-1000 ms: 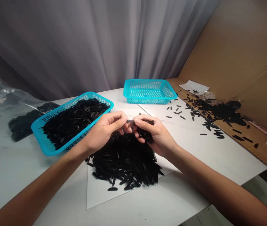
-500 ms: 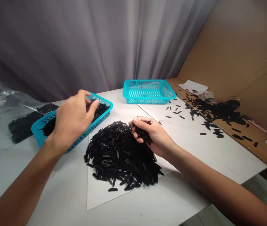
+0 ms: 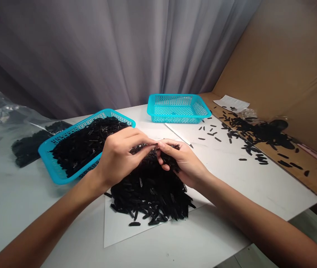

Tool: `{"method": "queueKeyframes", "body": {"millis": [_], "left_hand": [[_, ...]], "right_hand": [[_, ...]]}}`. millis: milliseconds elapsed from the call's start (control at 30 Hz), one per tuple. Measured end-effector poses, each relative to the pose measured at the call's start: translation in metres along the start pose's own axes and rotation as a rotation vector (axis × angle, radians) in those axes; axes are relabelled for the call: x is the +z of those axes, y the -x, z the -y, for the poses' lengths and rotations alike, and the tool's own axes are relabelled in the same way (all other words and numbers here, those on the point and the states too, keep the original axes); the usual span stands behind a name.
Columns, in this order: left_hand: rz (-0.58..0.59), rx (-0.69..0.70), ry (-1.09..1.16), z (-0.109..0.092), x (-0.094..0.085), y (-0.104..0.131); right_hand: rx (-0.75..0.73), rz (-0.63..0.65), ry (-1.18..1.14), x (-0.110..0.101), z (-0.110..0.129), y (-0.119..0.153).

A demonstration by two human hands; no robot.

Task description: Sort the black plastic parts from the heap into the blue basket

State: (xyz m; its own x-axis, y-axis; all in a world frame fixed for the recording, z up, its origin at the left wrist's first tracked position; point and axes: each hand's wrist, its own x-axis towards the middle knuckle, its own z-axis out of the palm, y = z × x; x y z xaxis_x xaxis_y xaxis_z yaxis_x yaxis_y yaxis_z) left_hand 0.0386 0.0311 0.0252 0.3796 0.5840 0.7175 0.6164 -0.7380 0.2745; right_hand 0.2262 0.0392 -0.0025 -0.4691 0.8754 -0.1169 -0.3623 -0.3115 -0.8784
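Observation:
My right hand [image 3: 185, 160] is closed around a bunch of small black elongated pieces [image 3: 171, 162], its thumb lying over the fingers. Against that thumb tip, the pinched thumb and forefinger of my left hand [image 3: 122, 154] meet; whatever is between them is too small to make out. Both hands are above a heap of the same black pieces [image 3: 153, 197], which rests on a white sheet [image 3: 114, 234]. Behind my left wrist stands a turquoise perforated basket [image 3: 55, 178] filled with more black pieces. My left forearm and hand cover part of the heap and the basket's near side.
A second turquoise basket [image 3: 179, 119] stands at the back, with a white pen-like stick [image 3: 178, 135] before it. Black pieces lie scattered [image 3: 259, 134] along the cardboard on the right. On the left is a clear plastic bag [image 3: 10, 115] with dark contents. A grey curtain hangs behind.
My left hand has moved from over the filled basket, right and down, to my right hand's fingertips, and its fingers have closed. My right hand has stayed in place, holding its bunch.

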Motion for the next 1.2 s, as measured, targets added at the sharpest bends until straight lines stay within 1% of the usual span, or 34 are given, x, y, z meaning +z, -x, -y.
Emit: {"method": "queueKeyframes", "body": {"millis": [267,367,600,700,867,933,1033,1100,1200], "left_hand": [[-0.026,-0.108,0.033,-0.0009,-0.0013,-0.0032],[-0.022,-0.127,0.037,-0.0007,-0.0011,-0.0033],[-0.026,-0.073,0.013,0.0017,-0.0006,-0.0015],[-0.027,-0.055,0.007,0.0024,0.0006,-0.0012],[0.024,-0.084,-0.001,0.0018,0.0025,-0.0007],[0.051,-0.099,-0.003,0.0012,0.0025,-0.0005],[0.069,-0.088,-0.01,0.0011,0.002,-0.0003],[0.065,-0.065,-0.013,0.0022,0.0018,0.0002],[0.023,-0.007,-0.049,0.0059,0.0016,0.0019]], "right_hand": [[-0.016,-0.054,0.018,0.0011,0.0056,0.0008],[-0.006,-0.053,0.011,0.0006,0.0066,0.0002],[0.049,0.014,-0.077,-0.0045,0.004,-0.0018],[0.047,0.035,-0.064,-0.0051,0.0037,-0.0019],[0.003,-0.013,0.004,-0.0014,0.0065,-0.0007],[0.002,-0.031,0.016,-0.0002,0.0073,-0.0004],[0.022,-0.025,0.029,-0.0005,0.0074,-0.0006],[0.033,-0.011,0.025,-0.0016,0.0073,-0.0009],[0.035,-0.015,0.006,-0.0032,0.0074,-0.0013]]}}
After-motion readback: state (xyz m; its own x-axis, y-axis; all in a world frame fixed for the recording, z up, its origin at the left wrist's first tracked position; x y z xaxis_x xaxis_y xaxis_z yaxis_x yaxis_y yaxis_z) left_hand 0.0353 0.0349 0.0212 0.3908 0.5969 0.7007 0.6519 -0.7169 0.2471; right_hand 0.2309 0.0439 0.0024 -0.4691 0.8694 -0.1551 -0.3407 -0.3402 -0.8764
